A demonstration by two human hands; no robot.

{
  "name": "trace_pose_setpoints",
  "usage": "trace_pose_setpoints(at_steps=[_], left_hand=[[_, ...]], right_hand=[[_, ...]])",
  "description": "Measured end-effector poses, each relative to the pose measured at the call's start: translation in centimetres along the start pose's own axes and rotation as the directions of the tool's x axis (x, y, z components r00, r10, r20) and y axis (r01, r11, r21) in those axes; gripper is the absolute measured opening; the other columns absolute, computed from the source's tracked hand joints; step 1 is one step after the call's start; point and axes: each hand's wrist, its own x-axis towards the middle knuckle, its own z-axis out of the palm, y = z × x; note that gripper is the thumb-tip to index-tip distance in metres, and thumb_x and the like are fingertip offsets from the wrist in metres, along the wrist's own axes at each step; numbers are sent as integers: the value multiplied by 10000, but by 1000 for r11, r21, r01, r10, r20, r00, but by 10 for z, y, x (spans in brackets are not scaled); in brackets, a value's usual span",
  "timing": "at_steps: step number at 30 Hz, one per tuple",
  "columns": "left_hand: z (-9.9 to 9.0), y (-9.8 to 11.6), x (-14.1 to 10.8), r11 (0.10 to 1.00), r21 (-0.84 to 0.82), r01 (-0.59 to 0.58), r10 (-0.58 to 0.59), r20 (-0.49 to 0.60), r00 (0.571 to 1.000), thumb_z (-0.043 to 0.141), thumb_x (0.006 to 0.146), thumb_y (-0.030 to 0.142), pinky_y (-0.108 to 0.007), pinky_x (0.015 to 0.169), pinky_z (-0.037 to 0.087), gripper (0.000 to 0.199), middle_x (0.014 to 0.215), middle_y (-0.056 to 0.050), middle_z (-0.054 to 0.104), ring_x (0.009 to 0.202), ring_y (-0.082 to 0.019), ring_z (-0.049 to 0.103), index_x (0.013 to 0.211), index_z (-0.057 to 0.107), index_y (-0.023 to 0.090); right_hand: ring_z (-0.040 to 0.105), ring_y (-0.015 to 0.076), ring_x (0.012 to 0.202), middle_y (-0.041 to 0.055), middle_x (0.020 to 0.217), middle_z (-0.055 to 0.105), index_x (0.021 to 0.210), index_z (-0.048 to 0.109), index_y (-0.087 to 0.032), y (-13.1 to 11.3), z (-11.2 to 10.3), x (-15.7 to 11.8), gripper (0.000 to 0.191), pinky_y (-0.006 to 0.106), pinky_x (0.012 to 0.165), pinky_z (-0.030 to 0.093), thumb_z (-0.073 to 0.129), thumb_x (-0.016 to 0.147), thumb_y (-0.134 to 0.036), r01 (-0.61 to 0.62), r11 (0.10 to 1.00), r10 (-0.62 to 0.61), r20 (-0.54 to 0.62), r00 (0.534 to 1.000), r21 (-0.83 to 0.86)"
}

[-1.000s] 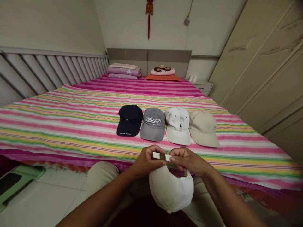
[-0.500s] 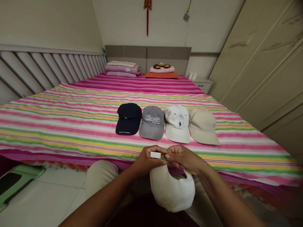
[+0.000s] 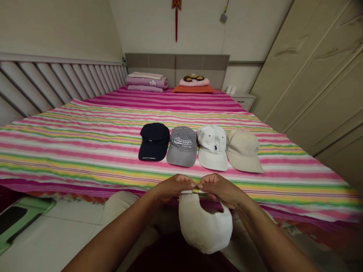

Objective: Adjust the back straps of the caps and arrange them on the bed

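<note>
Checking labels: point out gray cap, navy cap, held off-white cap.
Gray cap (image 3: 182,144): head view, crown front.
Navy cap (image 3: 155,134): head view, crown.
Held off-white cap (image 3: 204,232): head view, crown.

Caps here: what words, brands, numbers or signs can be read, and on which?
"Always": gray cap, front; smaller text below unreadable.
"YOURSELF" (seemingly): navy cap, brim; preceding words and front mark too small.
No readable words: white cap, just a blue emblem.
Too blurred: beige cap, side mark.
None visible: held cap.

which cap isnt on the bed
The pale cap held at its strap by the left hand and right hand; the other four caps lie on the bed.
</note>
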Motion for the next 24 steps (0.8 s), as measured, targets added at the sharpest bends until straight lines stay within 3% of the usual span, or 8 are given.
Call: trace_pose_setpoints(at_steps=[11,15,19,21,24], left_hand=[[-4,-4,2,998,-34,54,-52,62,997,717,560,273,-202,481,308,209,538,16,550,464,-62,431,654,619,113],[-6,-6,2,997,-80,5,-1,49,999,720,558,263,-198,480,308,214,544,12,547,458,-58,436,646,603,107],[-13,-1,1,974,-207,-97,104,23,994,708,579,231,-196,475,320,187,532,5,540,455,-65,458,648,595,100],[-19,4,0,946,-286,-154,164,13,986,705,584,208,-194,492,341,167,533,6,541,465,-65,470,640,590,101],[-26,12,0,928,-336,-161,182,31,983,705,584,193,-194,506,361,159,524,6,537,465,-63,474,613,578,102]], right_hand=[[225,25,320,-73,335,385,523,531,-134,-1,2,0,187,190,338,104,634,639,-237,-14,999,13,-40,999,-46],[260,26,303,-60,354,441,563,537,-133,0,-4,1,208,176,325,137,638,672,-278,-15,1000,15,-25,1000,-16],[480,89,420,13,505,585,640,560,-128,1,-21,1,308,198,404,331,600,709,-426,-14,996,7,82,997,83],[525,106,502,34,589,617,689,588,-113,6,-32,2,360,212,469,375,622,671,-471,-7,991,-10,123,992,133],[502,90,477,20,581,599,674,597,-98,16,-41,4,372,199,453,357,733,547,-420,-7,979,-25,151,988,204]])
